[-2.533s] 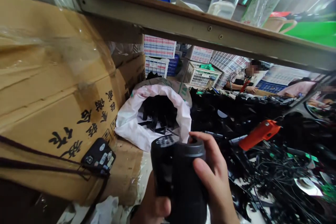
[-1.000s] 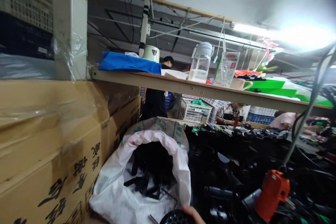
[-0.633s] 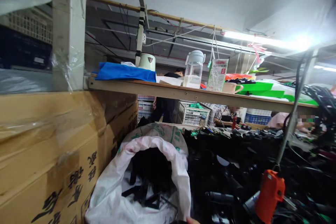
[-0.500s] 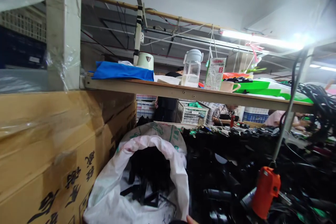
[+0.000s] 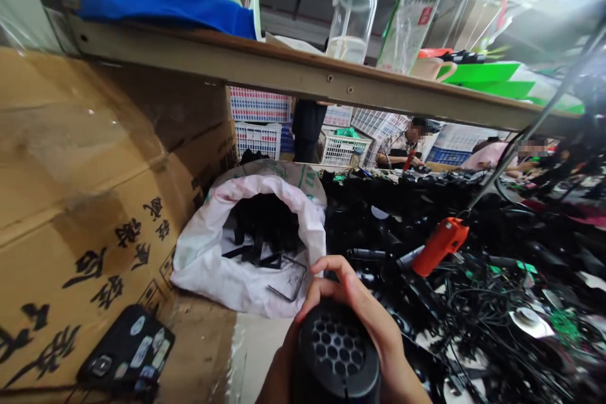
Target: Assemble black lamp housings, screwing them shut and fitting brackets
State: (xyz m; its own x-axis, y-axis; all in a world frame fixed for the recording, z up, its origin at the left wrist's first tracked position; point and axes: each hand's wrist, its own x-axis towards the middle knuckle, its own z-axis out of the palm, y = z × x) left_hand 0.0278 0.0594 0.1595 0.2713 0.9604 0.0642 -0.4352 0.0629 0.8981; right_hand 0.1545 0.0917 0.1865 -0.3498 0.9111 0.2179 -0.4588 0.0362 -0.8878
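1. Step in hand, as it looks from here: you are holding up a black cylindrical plastic casing with a honeycomb grille (image 5: 337,348) at bottom centre of the frame, its grille end turned toward you.
2. Your right hand (image 5: 353,303) is closed around the casing, with the fingers curled over its upper edge. Your left hand (image 5: 278,374) is mostly hidden behind the casing at lower left, so you cannot tell whether it grips or only supports.
3. What the next move calls for: keep a firm hold, because a tangle of thin black cables (image 5: 492,309) lies to the right of the casing and could snag it if you lower it there.
4. Just beyond your hands, a white woven plastic sack with a rolled rim and green print (image 5: 201,265) stands open, packed with black plastic parts (image 5: 265,224). A thin black bracket (image 5: 294,281) rests near its lip.
5. At centre top, below the shelf, stand white plastic crates (image 5: 258,132). One crate (image 5: 343,151) holds something green.
6. A tan cardboard carton with black characters (image 5: 95,202) fills the left side, and a black phone with stickers (image 5: 125,350) lies against its lower part.
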